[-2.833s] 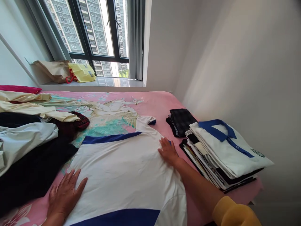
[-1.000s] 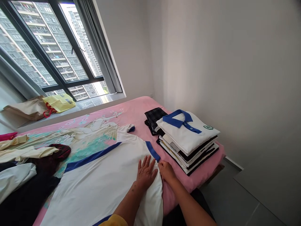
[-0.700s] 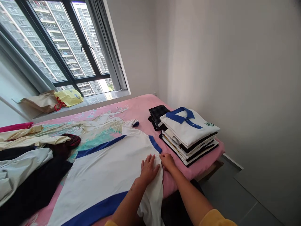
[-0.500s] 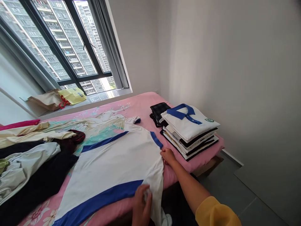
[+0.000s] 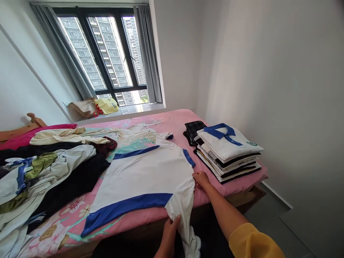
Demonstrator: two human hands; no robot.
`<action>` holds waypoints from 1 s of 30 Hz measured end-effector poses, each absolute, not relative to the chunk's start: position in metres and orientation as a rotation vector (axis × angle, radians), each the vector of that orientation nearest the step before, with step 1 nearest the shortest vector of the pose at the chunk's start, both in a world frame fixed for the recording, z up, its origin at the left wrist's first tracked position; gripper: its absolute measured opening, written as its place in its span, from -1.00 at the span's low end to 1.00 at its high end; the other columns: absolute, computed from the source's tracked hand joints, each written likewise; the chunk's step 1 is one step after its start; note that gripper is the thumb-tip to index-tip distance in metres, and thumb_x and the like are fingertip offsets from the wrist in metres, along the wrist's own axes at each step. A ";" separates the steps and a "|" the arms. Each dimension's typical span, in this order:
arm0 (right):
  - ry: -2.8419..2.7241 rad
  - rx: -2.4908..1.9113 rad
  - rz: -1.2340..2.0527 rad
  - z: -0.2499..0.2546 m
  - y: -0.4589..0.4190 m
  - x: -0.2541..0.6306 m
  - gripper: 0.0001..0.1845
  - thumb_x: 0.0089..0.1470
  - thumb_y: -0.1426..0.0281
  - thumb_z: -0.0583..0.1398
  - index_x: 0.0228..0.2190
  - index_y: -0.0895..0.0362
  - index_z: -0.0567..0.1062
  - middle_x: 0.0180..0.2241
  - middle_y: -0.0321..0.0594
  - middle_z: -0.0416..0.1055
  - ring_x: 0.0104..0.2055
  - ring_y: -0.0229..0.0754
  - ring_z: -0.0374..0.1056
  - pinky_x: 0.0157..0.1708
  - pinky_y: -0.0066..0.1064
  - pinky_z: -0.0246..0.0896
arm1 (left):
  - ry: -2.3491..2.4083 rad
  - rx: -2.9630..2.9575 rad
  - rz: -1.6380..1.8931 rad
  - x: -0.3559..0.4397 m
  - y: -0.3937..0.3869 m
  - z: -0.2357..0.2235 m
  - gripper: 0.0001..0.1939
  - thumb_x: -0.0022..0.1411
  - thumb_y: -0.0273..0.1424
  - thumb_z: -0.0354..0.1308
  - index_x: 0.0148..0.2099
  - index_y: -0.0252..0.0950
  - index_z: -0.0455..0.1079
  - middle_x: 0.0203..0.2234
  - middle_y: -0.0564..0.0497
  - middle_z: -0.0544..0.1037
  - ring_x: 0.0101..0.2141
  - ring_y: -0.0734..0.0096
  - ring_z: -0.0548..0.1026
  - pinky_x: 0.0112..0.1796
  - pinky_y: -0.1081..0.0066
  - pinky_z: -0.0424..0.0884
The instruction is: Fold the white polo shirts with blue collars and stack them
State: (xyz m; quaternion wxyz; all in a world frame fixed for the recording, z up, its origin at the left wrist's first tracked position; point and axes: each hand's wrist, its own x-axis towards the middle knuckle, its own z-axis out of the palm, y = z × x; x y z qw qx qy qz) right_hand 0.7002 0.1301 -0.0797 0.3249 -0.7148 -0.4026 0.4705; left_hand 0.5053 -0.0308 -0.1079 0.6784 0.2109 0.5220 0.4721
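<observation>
A white shirt (image 5: 145, 175) with blue side bands lies spread on the bed, its hem end to the left. Its near sleeve (image 5: 182, 211) droops over the bed's front edge, crumpled toward the bottom. My left hand (image 5: 169, 233) grips that sleeve between thumb and fingers, just off the bed edge. At the shirt's right end, my right hand (image 5: 201, 179) pinches the fabric edge near the blue collar (image 5: 189, 158). Beside it stands a stack of folded clothes (image 5: 228, 157), topped by a folded white polo shirt (image 5: 225, 139) with a blue collar.
Loose clothes (image 5: 61, 172) are heaped on the left of the pink flowered bed (image 5: 177, 120). Dark checked folded clothes (image 5: 194, 130) sit behind the stack. Paper and yellow bags (image 5: 106, 105) rest on the window sill. A wall (image 5: 268, 89) rises on the right.
The view has turned leftward and levelled, showing more of the clothes heap. My left hand now has a clear hold on the near sleeve; my right hand keeps its pinch.
</observation>
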 end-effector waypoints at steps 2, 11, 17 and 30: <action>-1.052 -1.878 1.227 -0.081 0.132 0.700 -0.72 0.08 0.23 0.17 -0.48 0.21 0.38 -0.72 -0.46 0.22 -0.75 -0.44 0.07 -0.73 -0.57 -0.01 | 1.124 0.465 1.103 0.511 -0.037 -0.100 -0.52 -0.18 -0.24 0.40 -0.22 -0.43 0.49 -0.35 -0.18 0.60 -0.16 0.04 0.50 -0.07 0.25 0.34; -0.974 -1.784 1.178 -0.084 0.133 0.702 -0.76 0.00 0.25 0.18 -0.46 0.20 0.39 -0.74 -0.40 0.21 -0.74 -0.37 0.11 -0.73 -0.53 -0.03 | 1.018 0.294 1.032 0.503 -0.055 -0.081 -0.53 0.05 -0.25 0.26 -0.03 -0.42 0.39 -0.25 -0.15 0.58 -0.25 0.18 0.53 -0.18 0.30 0.40; -0.908 -1.604 0.994 -0.079 0.072 0.695 -0.60 0.08 0.04 0.02 -0.40 0.13 0.32 -0.70 -0.43 0.13 -0.68 -0.35 0.07 -0.67 -0.52 0.01 | 0.775 0.216 0.909 0.485 -0.070 -0.086 -0.53 0.12 -0.20 0.14 0.00 -0.41 0.40 -0.18 -0.20 0.56 -0.11 0.04 0.49 -0.06 0.19 0.36; -1.186 -1.187 1.753 -0.111 -0.130 0.657 -0.32 -0.09 -0.13 0.13 -0.27 0.24 0.55 -0.41 -0.08 0.50 -0.33 -0.02 0.40 -0.30 -0.29 0.24 | 0.876 0.379 1.019 0.492 -0.081 -0.074 -0.67 0.03 -0.25 0.27 -0.22 -0.38 0.40 -0.44 -0.09 0.57 -0.39 0.26 0.52 -0.35 0.37 0.39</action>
